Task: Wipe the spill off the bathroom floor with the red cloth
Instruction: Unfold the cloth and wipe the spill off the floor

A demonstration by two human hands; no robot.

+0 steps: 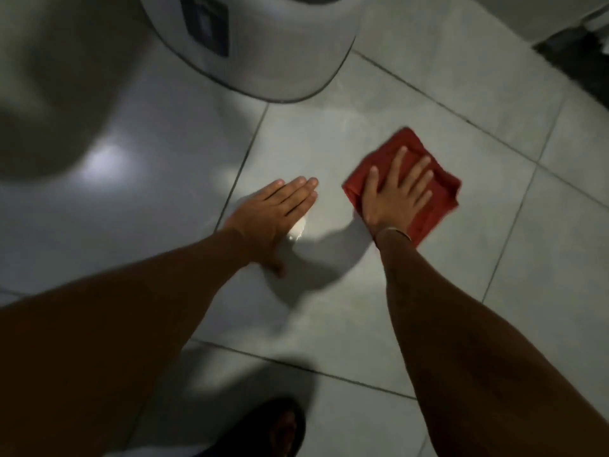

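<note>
The folded red cloth (431, 199) lies flat on the grey tiled floor (329, 308) right of centre. My right hand (393, 196) presses down on it with fingers spread. My left hand (273, 216) rests flat on the tile to the cloth's left, fingers straight and together, holding nothing. A pale wet sheen (298, 230) shows on the tile beside my left hand, and a faint smear (346, 123) lies farther up the same tile.
A white rounded appliance with a dark label (250, 44) stands at the top centre. A blurred white rounded fixture (56, 84) fills the upper left. A dark mat (580, 64) lies at the top right. A foot in a dark sandal (280, 427) is at the bottom.
</note>
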